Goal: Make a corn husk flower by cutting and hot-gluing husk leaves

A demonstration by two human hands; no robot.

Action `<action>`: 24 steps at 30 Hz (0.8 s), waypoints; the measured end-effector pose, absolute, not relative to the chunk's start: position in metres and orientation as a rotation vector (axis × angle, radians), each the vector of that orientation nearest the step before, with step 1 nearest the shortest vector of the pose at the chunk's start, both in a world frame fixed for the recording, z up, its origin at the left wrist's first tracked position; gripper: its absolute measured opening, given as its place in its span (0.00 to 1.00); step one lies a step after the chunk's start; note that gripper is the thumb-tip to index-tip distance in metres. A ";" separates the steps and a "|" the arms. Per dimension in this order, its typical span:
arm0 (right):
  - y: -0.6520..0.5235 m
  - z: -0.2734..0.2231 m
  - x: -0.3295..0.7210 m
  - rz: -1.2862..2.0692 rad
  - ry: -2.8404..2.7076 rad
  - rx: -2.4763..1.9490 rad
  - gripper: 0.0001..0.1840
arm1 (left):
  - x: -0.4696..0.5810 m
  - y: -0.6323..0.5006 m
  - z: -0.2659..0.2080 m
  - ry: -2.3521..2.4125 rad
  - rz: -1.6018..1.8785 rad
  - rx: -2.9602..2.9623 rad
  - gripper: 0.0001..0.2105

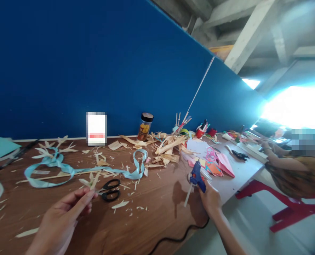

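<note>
Between the thumb and fingers of my left hand (pixel 69 209) is a small pale husk flower (pixel 90 181), petals pointing up. Black-handled scissors (pixel 111 191) lie on the table just right of that hand, their blades partly hidden behind it. My right hand (pixel 211 198) is wrapped round a blue glue gun (pixel 197 176) with a white glue stick poking out of its back; the nozzle points up and away. Farther back, a light blue ribbon (pixel 48 183) loops across the table beside a thin stick and more pale husk petals (pixel 55 147).
Dried husks (pixel 170 145) pile up near a black-lidded jar (pixel 144 126) by the blue partition (pixel 93 63). Coloured papers (pixel 225 164) lie to the right. A black cord (pixel 184 236) trails over the table's front edge. Another person (pixel 292 173) sits at the far right, near a red stool (pixel 287 203).
</note>
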State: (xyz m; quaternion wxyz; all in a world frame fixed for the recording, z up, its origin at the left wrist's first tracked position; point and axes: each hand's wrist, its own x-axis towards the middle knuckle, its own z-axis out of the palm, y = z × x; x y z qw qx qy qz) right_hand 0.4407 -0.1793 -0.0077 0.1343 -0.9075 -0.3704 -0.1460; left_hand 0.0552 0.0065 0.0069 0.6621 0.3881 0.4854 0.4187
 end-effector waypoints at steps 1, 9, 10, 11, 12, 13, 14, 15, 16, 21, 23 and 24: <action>-0.178 -0.006 0.438 -0.432 -1.074 -2.612 0.17 | 0.056 0.007 0.007 1.100 0.949 0.874 0.17; -0.143 0.005 0.375 -0.303 -1.399 -2.306 0.12 | 0.056 0.007 0.006 1.096 0.944 0.878 0.17; -0.137 0.003 0.366 -0.279 -1.429 -2.283 0.11 | 0.056 0.007 0.006 1.106 0.942 0.874 0.18; -0.131 0.001 0.359 -0.253 -1.460 -2.261 0.11 | 0.056 0.008 0.005 1.116 0.943 0.869 0.18; -0.127 -0.001 0.353 -0.230 -1.487 -2.240 0.11 | 0.056 0.008 0.005 1.119 0.945 0.865 0.18; -0.123 -0.003 0.348 -0.212 -1.506 -2.223 0.12 | 0.056 0.008 0.005 1.115 0.945 0.866 0.18; -0.121 -0.004 0.345 -0.198 -1.517 -2.210 0.12 | 0.056 0.008 0.005 1.108 0.944 0.869 0.18; -0.120 -0.005 0.343 -0.189 -1.519 -2.203 0.11 | 0.056 0.008 0.006 1.100 0.941 0.871 0.18; -0.120 -0.005 0.341 -0.184 -1.515 -2.201 0.10 | 0.056 0.007 0.007 1.098 0.943 0.869 0.19; -0.133 0.005 0.333 -0.101 -1.479 -2.171 0.07 | 0.058 0.006 0.011 1.087 0.976 0.853 0.18; -0.136 0.012 0.327 0.065 -1.438 -2.094 0.10 | 0.059 0.005 0.011 1.055 1.016 0.860 0.16; -0.136 0.016 0.323 0.161 -1.409 -2.041 0.11 | 0.060 0.004 0.010 1.037 1.033 0.870 0.15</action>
